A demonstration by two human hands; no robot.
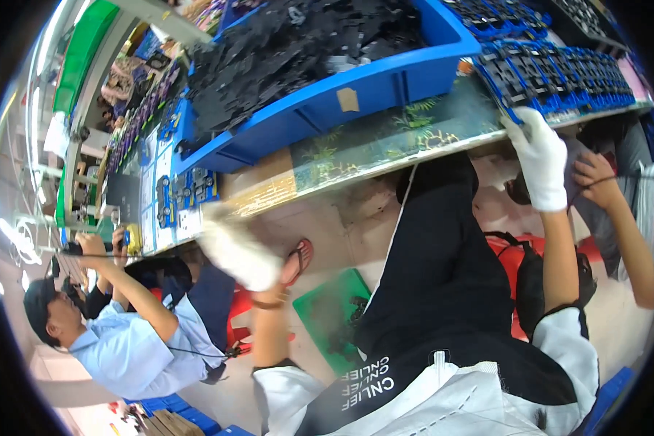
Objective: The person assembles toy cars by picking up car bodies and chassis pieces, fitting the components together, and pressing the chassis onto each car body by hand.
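My right hand (541, 160), in a white glove, is at the near left corner of a blue tray (503, 93) packed with rows of black parts. Its fingers close on that corner, at the table's front edge. My left hand (241, 251), also white-gloved, is smeared by motion just below the table edge, near a few blue-and-black parts (195, 187) on the table. Its fingers cannot be made out.
A large blue bin (298, 127) heaped with thin black pieces (291, 58) fills the table's middle. A co-worker (123, 341) in light blue works at left; another person's arm (621, 211) reaches in at right. A green board (334, 320) lies on the floor.
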